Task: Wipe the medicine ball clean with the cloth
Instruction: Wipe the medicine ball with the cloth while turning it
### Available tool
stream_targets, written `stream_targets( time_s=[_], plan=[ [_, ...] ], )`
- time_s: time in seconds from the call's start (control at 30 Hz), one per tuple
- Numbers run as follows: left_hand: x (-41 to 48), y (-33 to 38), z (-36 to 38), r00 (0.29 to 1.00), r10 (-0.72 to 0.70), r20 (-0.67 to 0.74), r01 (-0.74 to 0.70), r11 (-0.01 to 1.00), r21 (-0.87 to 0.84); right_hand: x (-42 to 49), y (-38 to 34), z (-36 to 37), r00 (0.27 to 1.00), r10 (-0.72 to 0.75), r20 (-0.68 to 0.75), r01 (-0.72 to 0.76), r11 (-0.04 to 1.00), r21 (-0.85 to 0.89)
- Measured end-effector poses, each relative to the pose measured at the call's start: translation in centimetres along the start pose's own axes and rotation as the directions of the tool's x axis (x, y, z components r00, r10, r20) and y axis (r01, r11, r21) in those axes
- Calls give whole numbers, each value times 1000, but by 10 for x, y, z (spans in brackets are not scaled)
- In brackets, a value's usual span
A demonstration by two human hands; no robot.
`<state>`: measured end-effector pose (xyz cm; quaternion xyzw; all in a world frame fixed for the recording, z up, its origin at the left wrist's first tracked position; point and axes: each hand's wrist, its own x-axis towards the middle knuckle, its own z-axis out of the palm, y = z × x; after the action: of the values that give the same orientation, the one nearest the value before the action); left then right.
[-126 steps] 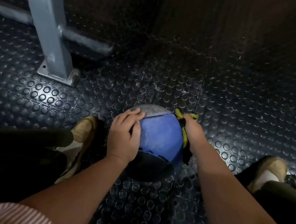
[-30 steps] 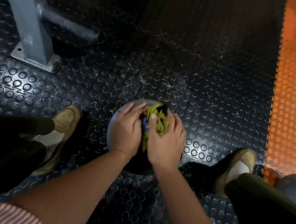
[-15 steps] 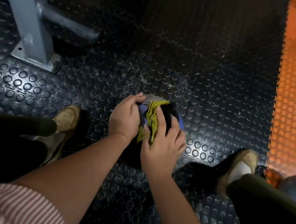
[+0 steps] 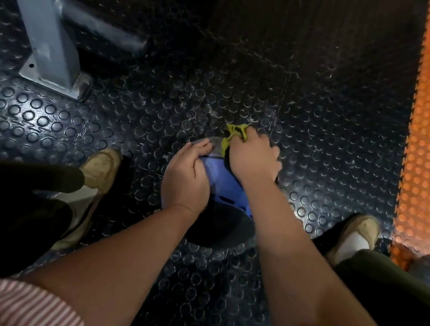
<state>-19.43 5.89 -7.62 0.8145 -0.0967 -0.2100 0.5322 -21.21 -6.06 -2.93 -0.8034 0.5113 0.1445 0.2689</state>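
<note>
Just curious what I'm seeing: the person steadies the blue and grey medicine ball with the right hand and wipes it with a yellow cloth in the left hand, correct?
Not quite; the hands are swapped. In the head view, the left hand steadies the blue and grey medicine ball, and the right hand wipes it with the yellow cloth.

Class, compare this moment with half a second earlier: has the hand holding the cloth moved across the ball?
Yes. The right hand with the cloth has slid from the medicine ball's near top to its far side, away from the person's shoes.
</note>
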Motion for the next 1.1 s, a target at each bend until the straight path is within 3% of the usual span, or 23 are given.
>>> stream_targets(
  time_s=[0.1,0.2,0.33,0.5,0.6,0.67,0.83,0.97,1.1],
  plan=[
    [7,10,1,1000,-21,19,20,998,61,-49,10,29,943,-187,-276,166,981,-99],
    [15,17,2,995,-65,76,59,995,82,-87,21,52,885,-239,-400,239,970,-51],
    [11,13,4,994,23,103,-30,997,67,-76,26,43,909,-223,-352,193,974,-118],
    [11,-5,-3,997,-9,73,22,986,-168,-25,-10,15,989,-100,-105,82,983,-162],
    [14,-11,-4,997,-34,70,49,975,-217,7,-30,3,998,30,52,-23,992,-125],
    [14,-5,-2,989,-147,24,147,935,-323,8,-30,3,998,-38,47,44,990,-136],
    [22,18,-1,979,-191,77,197,978,-73,-63,5,28,920,-328,-214,281,934,-222],
    [29,22,5,975,-162,151,162,987,16,-66,16,31,910,-298,-288,246,947,-204],
    [20,17,10,993,-98,72,101,994,-38,-22,-7,8,973,-176,-152,130,953,-273]
  ],
)
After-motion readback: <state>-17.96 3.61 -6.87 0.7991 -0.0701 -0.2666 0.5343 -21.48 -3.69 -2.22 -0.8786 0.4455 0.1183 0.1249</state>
